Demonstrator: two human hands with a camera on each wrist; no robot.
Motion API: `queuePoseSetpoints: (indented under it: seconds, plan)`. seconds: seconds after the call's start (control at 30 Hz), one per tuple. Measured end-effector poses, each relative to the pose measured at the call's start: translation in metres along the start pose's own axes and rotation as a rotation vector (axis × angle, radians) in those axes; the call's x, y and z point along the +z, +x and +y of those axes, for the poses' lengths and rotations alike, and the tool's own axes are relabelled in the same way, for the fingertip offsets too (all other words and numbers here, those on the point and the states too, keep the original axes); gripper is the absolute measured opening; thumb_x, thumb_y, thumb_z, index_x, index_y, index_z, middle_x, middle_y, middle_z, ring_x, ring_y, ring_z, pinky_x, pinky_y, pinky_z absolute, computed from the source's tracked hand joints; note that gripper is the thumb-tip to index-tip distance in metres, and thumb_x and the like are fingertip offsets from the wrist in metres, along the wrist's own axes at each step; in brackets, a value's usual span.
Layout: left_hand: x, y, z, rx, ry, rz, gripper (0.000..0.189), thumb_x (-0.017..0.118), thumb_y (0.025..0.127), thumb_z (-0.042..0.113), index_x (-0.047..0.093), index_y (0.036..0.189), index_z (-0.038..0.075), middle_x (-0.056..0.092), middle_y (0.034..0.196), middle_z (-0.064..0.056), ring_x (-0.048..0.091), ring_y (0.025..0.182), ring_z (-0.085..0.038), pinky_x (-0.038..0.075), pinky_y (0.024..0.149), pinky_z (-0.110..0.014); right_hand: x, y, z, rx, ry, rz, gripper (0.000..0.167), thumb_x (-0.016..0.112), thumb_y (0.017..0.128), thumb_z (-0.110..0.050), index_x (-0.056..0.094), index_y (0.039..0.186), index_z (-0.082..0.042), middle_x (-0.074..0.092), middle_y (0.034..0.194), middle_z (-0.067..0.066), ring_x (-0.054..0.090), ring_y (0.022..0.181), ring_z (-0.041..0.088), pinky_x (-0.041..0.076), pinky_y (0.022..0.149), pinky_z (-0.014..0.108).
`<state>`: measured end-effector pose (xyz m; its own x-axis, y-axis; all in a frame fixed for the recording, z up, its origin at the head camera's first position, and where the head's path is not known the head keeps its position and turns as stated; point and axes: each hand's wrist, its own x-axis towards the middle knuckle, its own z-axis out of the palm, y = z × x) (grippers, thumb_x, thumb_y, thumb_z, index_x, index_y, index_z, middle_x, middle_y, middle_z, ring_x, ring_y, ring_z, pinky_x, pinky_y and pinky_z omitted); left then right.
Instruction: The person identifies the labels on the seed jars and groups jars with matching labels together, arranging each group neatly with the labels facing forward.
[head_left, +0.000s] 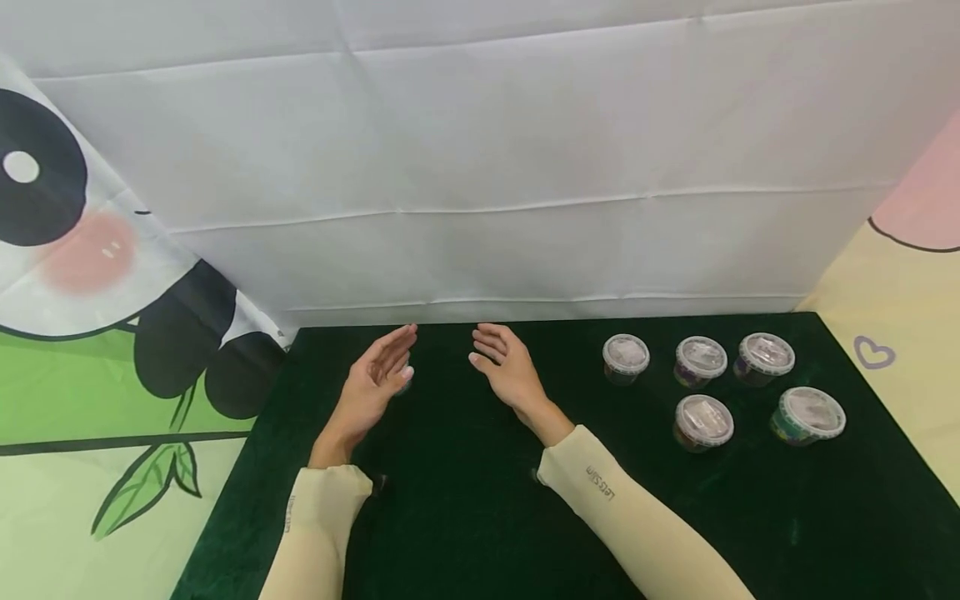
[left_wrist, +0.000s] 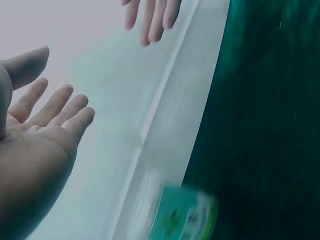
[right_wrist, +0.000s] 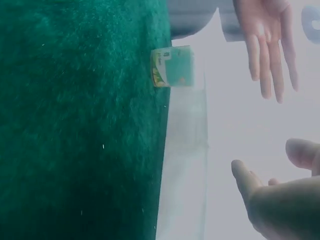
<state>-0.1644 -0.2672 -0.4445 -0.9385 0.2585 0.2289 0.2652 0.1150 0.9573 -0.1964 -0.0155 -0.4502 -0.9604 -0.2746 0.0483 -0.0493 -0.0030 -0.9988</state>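
Observation:
My left hand (head_left: 372,385) hovers over the dark green table with its fingers loosely extended and nothing in its grasp. Facing it across a gap, my right hand (head_left: 510,369) is likewise free, the fingers relaxed. A small tub with a teal label (left_wrist: 182,215) stands on the table near the left hand. In the right wrist view the same tub (right_wrist: 172,67) appears upright by the table's far edge, below the left hand's fingers. From the head view the left hand hides nearly all of it.
Several small lidded tubs stand at the table's right: one at the back (head_left: 626,357), one in front (head_left: 703,421), and a teal-sided one (head_left: 808,415) farthest right. A white cloth wall (head_left: 487,258) rises behind the green tabletop (head_left: 465,517). Printed cloth hangs on both sides.

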Motion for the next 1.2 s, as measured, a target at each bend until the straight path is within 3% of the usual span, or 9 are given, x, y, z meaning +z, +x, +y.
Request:
queuePoseSetpoints:
  seconds: [0.17,0.3,0.4,0.53,0.73,0.93,1.2]
  plan:
    - [0.03,0.011,-0.001,-0.022,-0.009,-0.098,0.059,0.058,0.108,0.004,0.035,0.162,0.005,0.035,0.17,-0.015,0.031,0.158,-0.032,0.034,0.122,-0.026,-0.019,-0.011,-0.002,-0.002,0.02,0.025,0.05,0.062,0.106,-0.003,0.047,0.153,-0.002,0.054,0.156,0.016,0.052,0.145,0.031,0.045,0.119,0.046]
    - [0.05,0.018,-0.004,-0.015,-0.02,-0.157,0.059,0.058,0.108,0.003,0.035,0.162,0.003,0.034,0.169,-0.019,0.031,0.158,-0.035,0.033,0.125,-0.037,-0.035,-0.02,-0.002,-0.012,0.026,0.041,0.05,0.062,0.106,-0.002,0.046,0.153,-0.001,0.053,0.156,0.018,0.052,0.145,0.031,0.044,0.119,0.046]
    - [0.064,0.021,-0.006,-0.013,-0.029,-0.188,0.058,0.058,0.108,0.002,0.035,0.162,0.002,0.035,0.169,-0.019,0.032,0.157,-0.036,0.032,0.125,-0.044,-0.047,-0.027,-0.002,-0.019,0.025,0.05,0.051,0.061,0.106,-0.001,0.044,0.154,-0.001,0.052,0.157,0.02,0.051,0.146,0.032,0.044,0.119,0.046]
    - [0.081,0.025,-0.012,-0.035,-0.031,-0.213,0.058,0.057,0.108,0.002,0.036,0.162,0.005,0.037,0.169,-0.015,0.035,0.156,-0.033,0.033,0.125,-0.043,-0.062,-0.036,-0.002,-0.016,0.026,0.058,0.052,0.06,0.106,0.0,0.042,0.155,0.0,0.05,0.159,0.021,0.05,0.147,0.032,0.043,0.119,0.047]
    - [0.099,0.032,-0.021,-0.049,-0.069,-0.243,0.059,0.057,0.109,0.004,0.033,0.163,0.002,0.038,0.168,-0.015,0.036,0.156,-0.033,0.035,0.124,-0.042,-0.082,-0.049,0.003,0.004,0.018,0.095,0.053,0.06,0.105,0.001,0.041,0.155,0.001,0.051,0.158,0.02,0.051,0.146,0.032,0.044,0.118,0.044]
    - [0.114,0.037,-0.024,-0.084,-0.117,-0.265,0.06,0.057,0.109,0.005,0.031,0.163,0.001,0.037,0.169,-0.016,0.036,0.156,-0.033,0.037,0.124,-0.042,-0.1,-0.061,0.011,0.02,0.011,0.118,0.053,0.059,0.105,0.003,0.041,0.155,0.001,0.05,0.159,0.02,0.048,0.148,0.035,0.048,0.113,0.028]
    - [0.128,0.043,-0.028,-0.146,-0.086,-0.277,0.06,0.058,0.11,0.014,0.033,0.164,0.008,0.038,0.169,-0.011,0.039,0.155,-0.027,0.036,0.124,-0.05,-0.117,-0.078,0.014,0.032,-0.01,0.173,0.057,0.061,0.104,0.003,0.039,0.157,0.0,0.048,0.161,0.019,0.048,0.149,0.033,0.048,0.102,0.012]
